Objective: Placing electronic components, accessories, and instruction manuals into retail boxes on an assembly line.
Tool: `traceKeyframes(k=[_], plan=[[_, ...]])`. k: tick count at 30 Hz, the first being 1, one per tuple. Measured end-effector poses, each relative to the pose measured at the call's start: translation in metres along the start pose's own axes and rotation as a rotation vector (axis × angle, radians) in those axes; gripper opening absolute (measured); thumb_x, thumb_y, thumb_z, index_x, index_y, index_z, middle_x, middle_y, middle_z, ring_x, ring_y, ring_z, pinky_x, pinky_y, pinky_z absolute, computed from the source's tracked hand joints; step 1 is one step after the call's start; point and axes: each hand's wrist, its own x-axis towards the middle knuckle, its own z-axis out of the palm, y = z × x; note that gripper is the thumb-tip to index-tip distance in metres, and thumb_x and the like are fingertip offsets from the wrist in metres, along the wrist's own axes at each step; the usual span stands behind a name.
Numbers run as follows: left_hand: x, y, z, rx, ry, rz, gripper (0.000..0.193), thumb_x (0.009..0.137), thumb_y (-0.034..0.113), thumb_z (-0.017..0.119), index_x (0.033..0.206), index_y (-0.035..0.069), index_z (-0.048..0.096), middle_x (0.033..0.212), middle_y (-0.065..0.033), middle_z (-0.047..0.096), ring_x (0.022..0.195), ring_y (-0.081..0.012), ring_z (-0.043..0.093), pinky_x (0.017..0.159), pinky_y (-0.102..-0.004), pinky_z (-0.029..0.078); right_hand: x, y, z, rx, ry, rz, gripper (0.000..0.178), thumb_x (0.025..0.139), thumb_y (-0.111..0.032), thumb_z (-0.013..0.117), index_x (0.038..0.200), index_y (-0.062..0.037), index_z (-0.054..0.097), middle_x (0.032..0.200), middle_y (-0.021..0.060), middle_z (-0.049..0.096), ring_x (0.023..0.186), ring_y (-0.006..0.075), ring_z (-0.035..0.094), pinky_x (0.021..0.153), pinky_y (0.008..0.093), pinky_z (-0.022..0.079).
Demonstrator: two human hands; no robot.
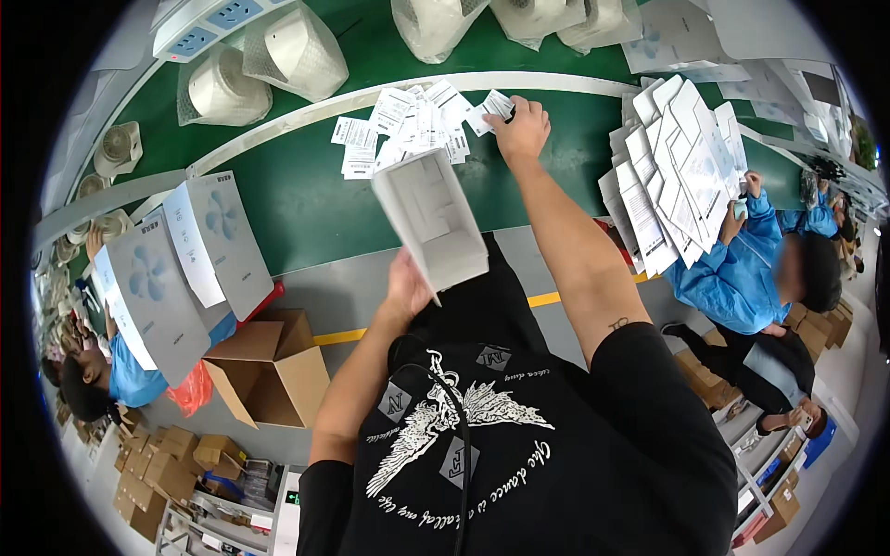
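Note:
My left hand [407,284] grips the lower side of an open white box [448,219], which is held tilted over the near edge of the green table, its hollow inside facing up. Farther out, my right hand [523,128] is closed at the edge of a small printed paper leaflet [492,110]. That leaflet lies at the right end of a loose, overlapping pile of similar leaflets [393,112] on the table. The box hides the near part of the pile.
Flattened white cartons [669,167] are stacked at right beside a person in blue [732,259]. More white boxes [222,227] stand at left, near another person in blue. Bubble-wrapped white appliances [295,51] line the far side. An open brown carton [269,369] sits below the table's left.

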Motion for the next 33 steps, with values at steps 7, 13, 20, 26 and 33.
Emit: traceKeyframes(k=[7, 13, 20, 26, 33], plan=[[-0.049, 0.056, 0.007, 0.627, 0.226, 0.097, 0.049, 0.108, 0.045, 0.061, 0.128, 0.000, 0.058, 0.097, -0.0151, 0.073, 0.078, -0.0223, 0.071, 0.072, -0.0352, 0.059, -0.004, -0.005, 0.006, -0.054, 0.042, 0.064, 0.042, 0.081, -0.033, 0.091, 0.110, -0.0072, 0.076, 0.115, 0.0084, 0.071, 0.110, 0.0287, 0.065, 0.103, 0.0422, 0.051], [-0.092, 0.138, 0.152, 1.125, 0.184, 0.809, 0.028, 0.107, 0.028, 0.065, 0.099, 0.002, 0.071, 0.077, -0.0012, 0.064, 0.069, -0.0086, 0.055, 0.063, -0.0259, 0.043, -0.035, -0.019, -0.069, 1.007, -0.020, 0.370, 0.034, 0.084, -0.008, 0.088, 0.113, 0.0000, 0.072, 0.105, 0.0088, 0.075, 0.091, 0.0178, 0.071, 0.088, 0.0332, 0.058], [-0.094, 0.097, 0.333, 1.677, -0.173, 0.767, 0.027, 0.101, 0.025, 0.074, 0.100, -0.002, 0.078, 0.088, -0.0039, 0.073, 0.083, -0.0098, 0.062, 0.078, -0.0244, 0.048, -0.071, -0.104, -0.199, 1.492, -0.246, 0.150, 0.038, 0.091, 0.004, 0.080, 0.126, 0.0070, 0.066, 0.105, 0.0089, 0.075, 0.091, 0.0129, 0.071, 0.085, 0.0261, 0.058], [-0.051, 0.091, 0.341, 1.506, -0.368, 0.625, 0.025, 0.091, 0.021, 0.081, 0.088, -0.003, 0.077, 0.069, -0.0018, 0.063, 0.062, -0.0110, 0.053, 0.058, -0.0297, 0.040, -0.067, -0.091, -0.210, 1.004, 0.192, -0.216, 0.024, 0.094, -0.001, 0.080, 0.117, 0.0026, 0.075, 0.106, 0.0077, 0.076, 0.091, 0.0142, 0.072, 0.088, 0.0287, 0.059], [-0.007, 0.125, 0.323, 1.630, -0.249, 0.432, 0.032, 0.095, 0.026, 0.080, 0.105, -0.004, 0.079, 0.088, -0.0078, 0.076, 0.076, -0.0144, 0.068, 0.069, -0.0287, 0.053, -0.155, -0.087, -0.225, 0.756, -0.030, -0.244, 0.024, 0.091, -0.011, 0.084, 0.113, -0.0041, 0.077, 0.100, 0.0090, 0.077, 0.093, 0.0246, 0.073, 0.099, 0.0415, 0.056]])
